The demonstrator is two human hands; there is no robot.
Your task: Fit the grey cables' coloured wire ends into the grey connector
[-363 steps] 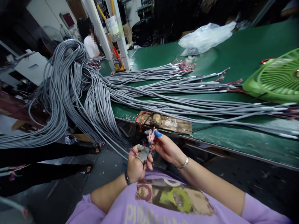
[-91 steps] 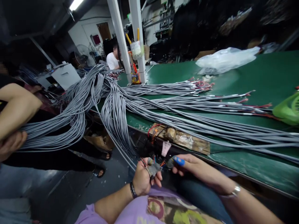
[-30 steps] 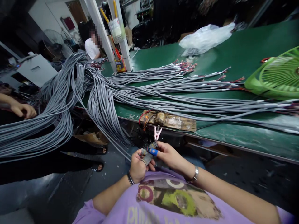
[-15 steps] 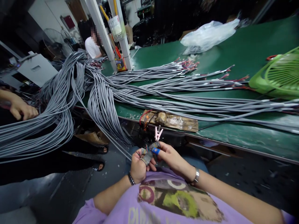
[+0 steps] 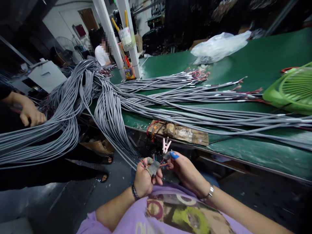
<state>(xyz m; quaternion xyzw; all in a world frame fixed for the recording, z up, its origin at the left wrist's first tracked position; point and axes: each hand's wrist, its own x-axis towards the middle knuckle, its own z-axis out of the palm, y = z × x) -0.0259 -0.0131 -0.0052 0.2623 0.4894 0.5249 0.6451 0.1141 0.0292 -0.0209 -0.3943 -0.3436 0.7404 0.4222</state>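
Since half a second ago the right hand [image 5: 186, 169] has drawn slightly away from the left hand [image 5: 144, 179], whose closed fingers grip the cable end [image 5: 153, 166] below the pink clip [image 5: 166, 145]. Right fingertips pinch thin wires (too small to tell).

A single head-worn view looks forward and down from the seated person's chest height, close above both hands before the near edge of the green desk [image 5: 243, 58], whose far edge recedes toward the top.
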